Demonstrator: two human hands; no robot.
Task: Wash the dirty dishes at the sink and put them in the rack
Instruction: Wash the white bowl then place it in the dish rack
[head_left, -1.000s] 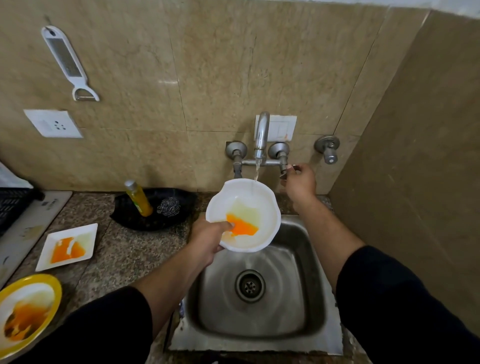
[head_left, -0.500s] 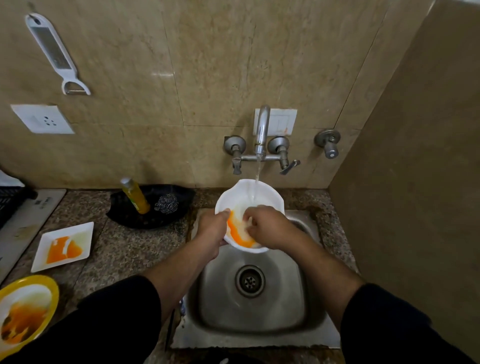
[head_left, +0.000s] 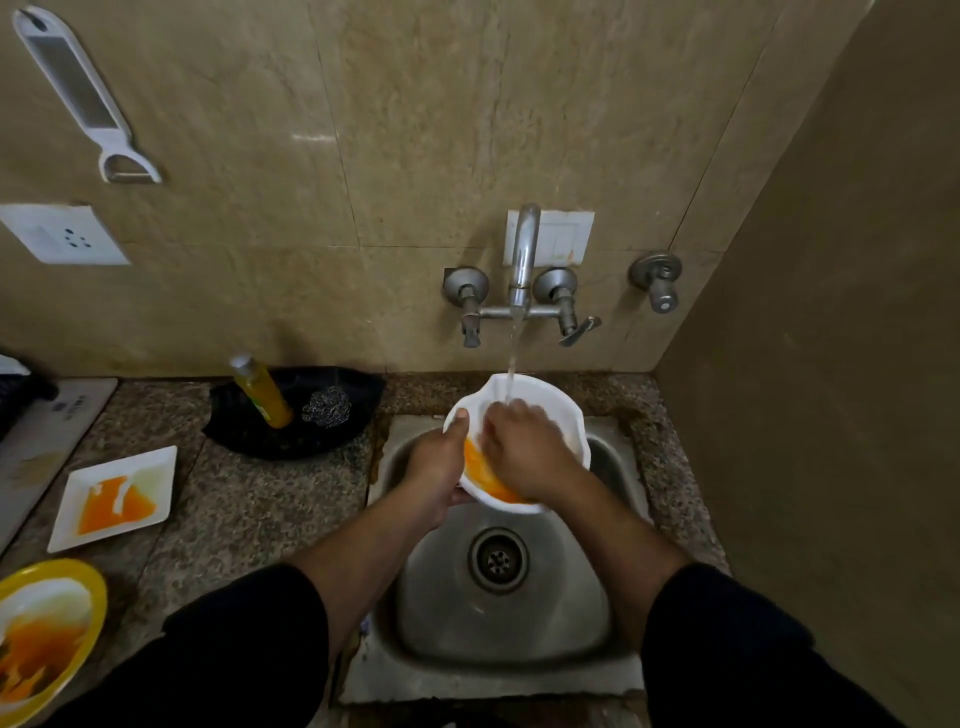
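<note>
Left hand (head_left: 436, 467): grips the white bowl (head_left: 563, 410) at its left rim. The thumb is hooked over the rim and lies inside. The other fingers are under the bowl and hidden, so I cannot tell their spread.

Right hand (head_left: 527, 449): inside the bowl, back of the hand up. The fingers are close together and pressed against the inner wall on the left side. The tips are blurred.

Bowl: held in the air over the far part of the sink (head_left: 519, 629), directly under the tap (head_left: 523, 244). It touches neither the basin nor the drain (head_left: 498, 559). The mouth faces up and is tilted toward me, with the far rim higher and the near rim lower. The outline is nearly round, so I see no clear long axis. A small pour lip sits on the far-left rim. Orange residue (head_left: 485, 475) lies along the low near-left inner wall, between my two hands.

Water (head_left: 511, 358): a thin stream falls from the tap onto the far inner wall, just beside my right knuckles.

Counter (head_left: 249, 514), left of the sink:
- A square white plate (head_left: 153, 467) with orange smears.
- A yellow-rimmed bowl (head_left: 96, 590) at the near-left edge, also smeared.
- A black tray (head_left: 291, 444) against the wall, holding a yellow bottle (head_left: 262, 392), which leans to the left, and a steel scrubber (head_left: 327, 408).
</note>
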